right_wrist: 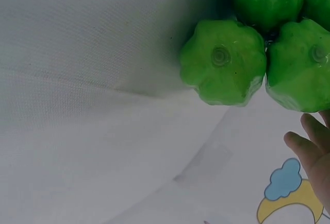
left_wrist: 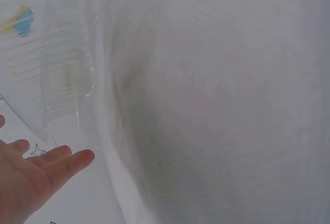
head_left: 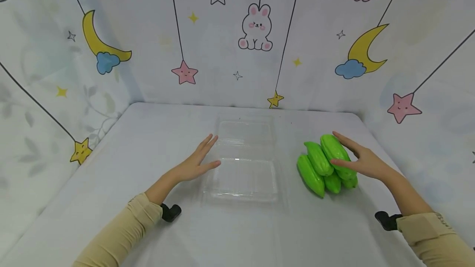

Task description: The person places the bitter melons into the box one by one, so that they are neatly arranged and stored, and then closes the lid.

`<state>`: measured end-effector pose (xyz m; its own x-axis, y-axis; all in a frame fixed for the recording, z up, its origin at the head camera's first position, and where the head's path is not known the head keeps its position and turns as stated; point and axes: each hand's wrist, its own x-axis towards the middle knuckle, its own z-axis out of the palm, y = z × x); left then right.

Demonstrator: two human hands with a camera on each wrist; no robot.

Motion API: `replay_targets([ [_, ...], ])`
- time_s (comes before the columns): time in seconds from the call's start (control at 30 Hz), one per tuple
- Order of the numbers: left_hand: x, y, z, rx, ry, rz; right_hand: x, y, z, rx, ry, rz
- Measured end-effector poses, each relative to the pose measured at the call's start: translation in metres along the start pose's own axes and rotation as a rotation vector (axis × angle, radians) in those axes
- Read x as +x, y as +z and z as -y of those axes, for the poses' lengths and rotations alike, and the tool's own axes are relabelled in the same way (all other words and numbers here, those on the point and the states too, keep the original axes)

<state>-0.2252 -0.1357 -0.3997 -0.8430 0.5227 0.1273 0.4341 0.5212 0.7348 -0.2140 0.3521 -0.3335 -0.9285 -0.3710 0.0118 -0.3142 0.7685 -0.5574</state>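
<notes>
Left of a clear plastic clamshell box [head_left: 245, 178], my left hand [head_left: 191, 166] is held with fingers extended and thumb apart, its tips close to the box's edge. The box lies with its lid [head_left: 245, 132] folded back, away from me. To the right, several glossy green, ribbed, elongated fruits [head_left: 311, 176] are stacked in a pile. My right hand [head_left: 365, 162] is at the pile's right side, its thumb and fingers spread and overlapping the uppermost fruit [head_left: 334, 148]. In the right wrist view, the ribbed end of one fruit [right_wrist: 224, 62] shows, with fingertips [right_wrist: 296, 141] below the pile.
A white cloth covers the table [head_left: 237, 234]. Behind it hangs a pale backdrop [head_left: 222, 44] printed with moons, stars and rabbits. Small black wrist cameras [head_left: 171, 212] sit by both beige sleeves [head_left: 122, 226].
</notes>
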Motion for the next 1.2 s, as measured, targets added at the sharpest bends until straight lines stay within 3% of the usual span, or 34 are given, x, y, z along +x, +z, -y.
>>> replay_targets([
  [0.43,-0.003,0.012,0.0,-0.17,-0.055,0.046,0.0,0.002,-0.003,0.049,-0.025,0.01],
  [0.77,-0.004,0.012,-0.001,-0.202,-0.064,0.02,0.001,0.003,-0.006,0.094,-0.029,-0.002],
  [1.2,-0.005,0.016,0.0,-0.232,-0.018,0.009,0.002,0.003,-0.005,0.076,-0.001,-0.018],
])
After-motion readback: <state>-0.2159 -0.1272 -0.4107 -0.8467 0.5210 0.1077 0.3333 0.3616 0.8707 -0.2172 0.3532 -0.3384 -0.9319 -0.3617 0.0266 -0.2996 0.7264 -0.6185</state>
